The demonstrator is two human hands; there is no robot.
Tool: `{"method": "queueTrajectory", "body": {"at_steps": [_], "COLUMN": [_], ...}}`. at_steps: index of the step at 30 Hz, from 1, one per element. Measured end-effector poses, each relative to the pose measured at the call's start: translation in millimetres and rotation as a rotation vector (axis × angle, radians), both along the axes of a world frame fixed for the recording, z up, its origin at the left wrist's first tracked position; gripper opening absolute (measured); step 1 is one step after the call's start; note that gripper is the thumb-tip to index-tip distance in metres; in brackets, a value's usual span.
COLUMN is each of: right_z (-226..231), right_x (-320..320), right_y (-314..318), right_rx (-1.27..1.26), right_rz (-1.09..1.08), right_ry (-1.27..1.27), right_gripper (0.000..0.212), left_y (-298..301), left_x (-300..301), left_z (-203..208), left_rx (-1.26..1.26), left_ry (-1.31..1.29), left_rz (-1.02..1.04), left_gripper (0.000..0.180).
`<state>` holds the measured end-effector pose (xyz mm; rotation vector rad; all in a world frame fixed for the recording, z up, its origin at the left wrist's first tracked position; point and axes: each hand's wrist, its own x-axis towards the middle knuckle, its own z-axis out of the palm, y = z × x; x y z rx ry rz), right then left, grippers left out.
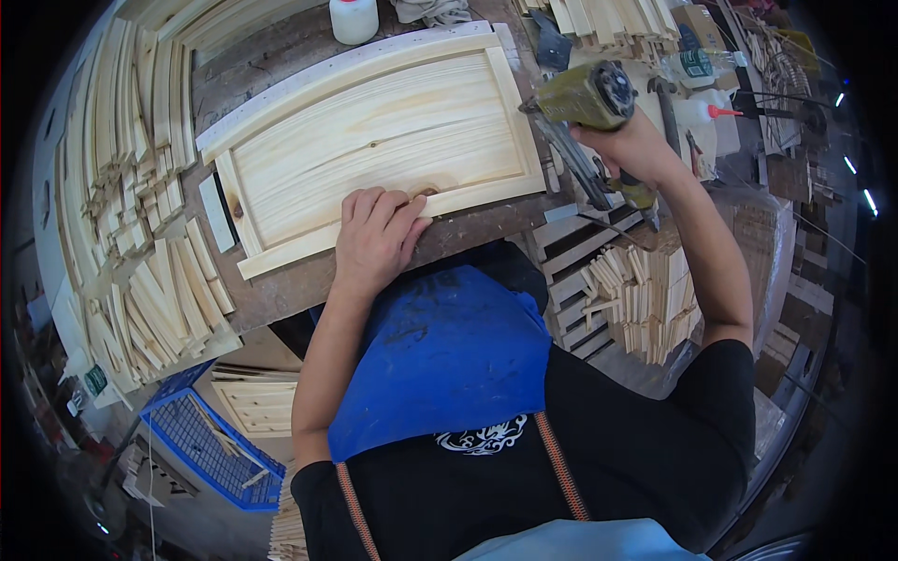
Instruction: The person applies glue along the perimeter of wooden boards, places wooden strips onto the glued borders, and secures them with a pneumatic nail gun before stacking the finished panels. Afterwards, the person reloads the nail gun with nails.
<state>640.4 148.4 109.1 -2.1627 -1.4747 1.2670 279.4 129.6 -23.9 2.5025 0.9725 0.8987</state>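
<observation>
A framed panel of pale pine (374, 164), with strips along its four sides, lies on the brown workbench (290, 292). My left hand (376, 229) is closed over its near strip, with the fingers on top and the thumb at the front edge. At the panel's right end, my right hand (641, 148) is wrapped round the handle of a yellow-green nail gun (591, 98). The gun's nose points left, close to the panel's upper right corner. I cannot tell whether it touches the wood. A white-edged board (323, 82) shows behind the panel's far side.
Thin wood strips (117, 140) are stacked at the left, with more (645, 294) below right. A white bottle (354, 21) stands beyond the panel. A hammer (666, 107) and a red-tipped glue bottle (697, 110) lie right of the gun. A blue crate (210, 449) sits lower left.
</observation>
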Motion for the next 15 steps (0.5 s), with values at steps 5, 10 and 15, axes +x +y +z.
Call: {"method": "queueTrajectory", "body": {"at_steps": [5,10,15], "right_z": [14.8,9.7,9.8], "right_x": [-1.0,-1.5,-0.3], "right_y": [-42.1,-68.6,-80.6], "right_rx": [0.019,-0.008,-0.029], "right_rz": [-0.067,-0.086,-0.108], "right_ry": [0.002,0.047,0.063], "right_gripper": [0.022,0.026,0.03], "left_y": [-0.6,-4.2,-4.9], "left_x": [1.8,1.9,6.0], "left_z": [-0.4,-1.7,-7.8], "left_rx": [-0.008,0.0,0.003], "left_ry": [-0.003,0.004,0.005], "left_rz": [-0.023,-0.021,-0.014], "left_gripper": [0.031,0.031,0.031]}}
